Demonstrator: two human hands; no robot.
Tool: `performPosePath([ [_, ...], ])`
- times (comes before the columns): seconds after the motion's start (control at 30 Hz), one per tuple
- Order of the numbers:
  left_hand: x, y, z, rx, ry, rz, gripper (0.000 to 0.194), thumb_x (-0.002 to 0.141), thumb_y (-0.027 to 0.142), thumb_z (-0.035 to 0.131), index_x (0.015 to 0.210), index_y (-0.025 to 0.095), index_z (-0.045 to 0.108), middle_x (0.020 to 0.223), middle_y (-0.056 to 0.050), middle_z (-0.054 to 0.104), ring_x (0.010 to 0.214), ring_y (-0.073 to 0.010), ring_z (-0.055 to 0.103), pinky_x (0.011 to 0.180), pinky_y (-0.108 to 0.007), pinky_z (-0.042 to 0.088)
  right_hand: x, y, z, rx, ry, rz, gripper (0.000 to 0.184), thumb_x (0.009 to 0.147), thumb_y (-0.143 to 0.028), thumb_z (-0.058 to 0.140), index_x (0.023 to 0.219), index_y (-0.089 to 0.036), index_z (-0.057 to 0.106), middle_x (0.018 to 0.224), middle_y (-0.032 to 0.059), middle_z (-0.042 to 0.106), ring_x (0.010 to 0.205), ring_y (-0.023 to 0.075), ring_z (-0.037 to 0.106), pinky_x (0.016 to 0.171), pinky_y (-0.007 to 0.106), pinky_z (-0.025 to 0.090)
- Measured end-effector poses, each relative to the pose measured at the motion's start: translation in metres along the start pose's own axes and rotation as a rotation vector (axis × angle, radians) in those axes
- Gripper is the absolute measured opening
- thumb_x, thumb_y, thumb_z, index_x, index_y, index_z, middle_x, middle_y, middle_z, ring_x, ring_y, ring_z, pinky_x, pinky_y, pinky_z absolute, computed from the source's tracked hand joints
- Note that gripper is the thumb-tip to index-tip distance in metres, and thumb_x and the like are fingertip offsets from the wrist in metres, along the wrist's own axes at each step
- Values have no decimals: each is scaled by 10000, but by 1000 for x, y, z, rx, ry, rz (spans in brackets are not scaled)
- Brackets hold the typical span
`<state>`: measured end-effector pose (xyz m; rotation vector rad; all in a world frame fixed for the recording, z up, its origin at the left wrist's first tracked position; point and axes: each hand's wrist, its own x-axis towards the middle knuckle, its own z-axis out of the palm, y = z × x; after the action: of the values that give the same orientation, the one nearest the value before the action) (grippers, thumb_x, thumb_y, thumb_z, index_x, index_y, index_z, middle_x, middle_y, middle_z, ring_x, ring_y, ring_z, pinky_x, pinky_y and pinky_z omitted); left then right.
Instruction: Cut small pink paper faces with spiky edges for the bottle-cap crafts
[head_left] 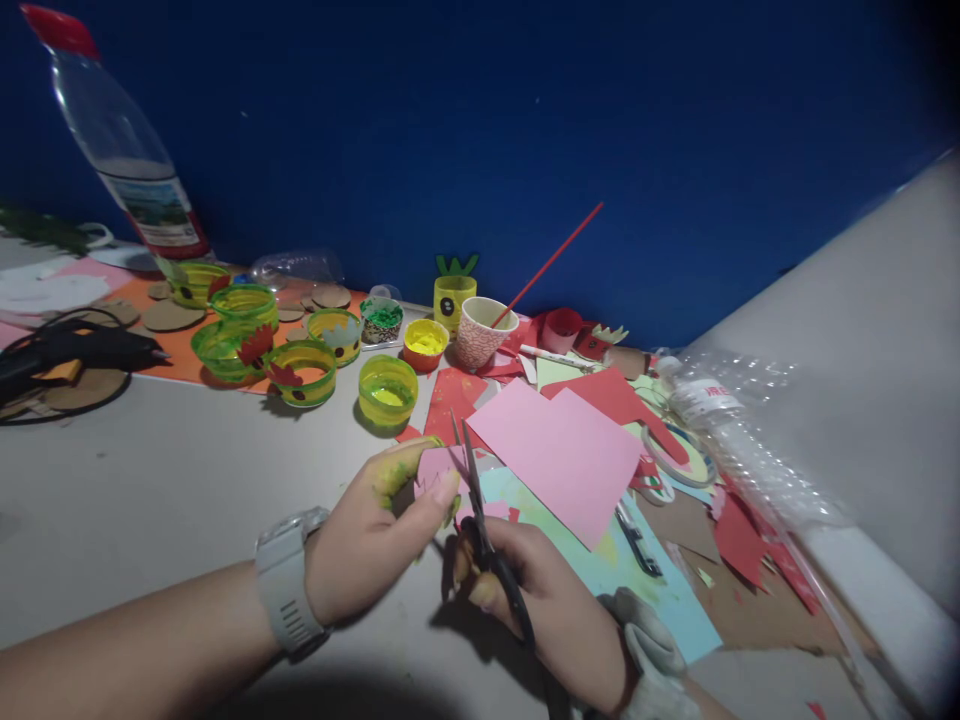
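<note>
My left hand [375, 540], with a white watch on the wrist and yellow paint on the fingers, pinches a small pink paper piece [435, 467] with a zigzag edge. My right hand [544, 605] is closed round the handles of black scissors [487, 530], whose blades point up into that pink piece. Both hands hover over the grey table [150, 490], just left of a larger pink paper sheet [562, 450] lying on a light blue sheet [660, 590].
Green and yellow bottle-ring cups [300, 372], paint tubs [425, 342], a patterned paper cup with a red stick [480, 332] and a pineapple cup [453, 295] stand behind. Red paper scraps [615, 395], clear plastic bottles [720, 420] [124, 140], cardboard discs and a black glue gun [75, 350] lie around.
</note>
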<state>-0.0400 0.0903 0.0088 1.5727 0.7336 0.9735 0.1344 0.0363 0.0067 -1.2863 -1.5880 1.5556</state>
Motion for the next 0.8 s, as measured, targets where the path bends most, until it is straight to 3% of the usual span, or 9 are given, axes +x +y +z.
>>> performPosePath([
  [0.8, -1, -2, 1, 7, 13, -3, 333, 990, 402, 445, 748, 174, 469, 723, 20, 452, 680, -109, 421, 635, -228, 384, -1, 2, -2, -2, -15, -18, 597, 770, -767, 539, 742, -172, 496, 684, -31, 433, 635, 128, 350, 558, 255, 301],
])
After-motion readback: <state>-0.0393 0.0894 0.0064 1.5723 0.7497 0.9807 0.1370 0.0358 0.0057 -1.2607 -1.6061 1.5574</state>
